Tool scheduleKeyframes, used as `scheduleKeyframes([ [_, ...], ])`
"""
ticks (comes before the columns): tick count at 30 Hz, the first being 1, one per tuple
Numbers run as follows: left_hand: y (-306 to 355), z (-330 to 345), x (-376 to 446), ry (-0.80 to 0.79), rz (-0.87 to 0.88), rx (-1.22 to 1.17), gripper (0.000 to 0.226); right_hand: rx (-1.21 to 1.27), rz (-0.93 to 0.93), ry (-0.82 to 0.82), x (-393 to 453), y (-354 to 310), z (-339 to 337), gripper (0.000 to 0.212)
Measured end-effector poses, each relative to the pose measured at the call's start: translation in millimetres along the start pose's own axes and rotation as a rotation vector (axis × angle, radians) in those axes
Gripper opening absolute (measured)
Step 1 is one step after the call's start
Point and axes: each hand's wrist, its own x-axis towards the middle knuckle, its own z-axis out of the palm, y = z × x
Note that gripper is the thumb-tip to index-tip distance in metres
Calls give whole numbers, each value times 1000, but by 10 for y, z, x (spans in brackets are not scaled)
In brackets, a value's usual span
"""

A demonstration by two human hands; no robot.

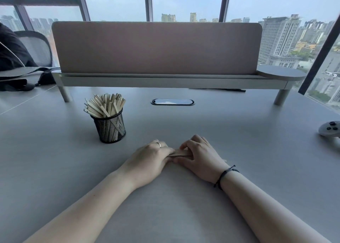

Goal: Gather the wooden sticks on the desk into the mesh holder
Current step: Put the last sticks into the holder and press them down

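Both hands — left (150, 157), right (197, 155) — curled around wooden sticks (178, 153) on the desk (220, 132).

Near the worktop's (239, 132) front edge, both hands, left (149, 160) and right (198, 158), pinch a few wooden sticks (179, 153) between them; the mesh holder (110, 127), full of sticks, stands behind to the left.

table (220, 125): grey, matte, oval cable port (172, 102) at far centre | partition screen (156, 47): pinkish-brown, on a raised shelf (165, 80) with round legs | windows (184, 1): dark frames, hazy daylight, city towers | mesh chair (36, 45): far left
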Motion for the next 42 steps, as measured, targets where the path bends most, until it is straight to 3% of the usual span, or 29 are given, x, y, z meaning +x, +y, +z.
scheduleKeyframes([
  [3,26,19,-8,35,25,25,33,10,-4,6,-6,4,1,51],
  [9,102,40,-10,27,48,156,39,22,1,39,-11,6,10,68],
  [18,82,1,-12,-6,-63,187,43,126,27,71,-14,32,-7,90],
  [24,-115,-176,-55,128,-173,109,34,26,86,138,-32,60,-40,112],
  [26,-212,-212,-55,215,-178,58,31,-38,120,138,-34,65,-44,100],
  [29,-177,-276,-69,408,-234,-185,13,-96,100,92,-44,66,-43,65],
  [33,-107,-365,-76,547,-306,-400,33,-52,62,53,-44,52,-34,47],
  [35,-141,-364,-89,488,-277,-267,41,-21,65,55,-30,45,-31,43],
  [39,-141,-206,-113,185,-193,1,50,-10,64,43,-18,38,-20,39],
  [42,-73,-76,-83,42,-228,32,45,-38,53,19,-21,30,-16,45],
])
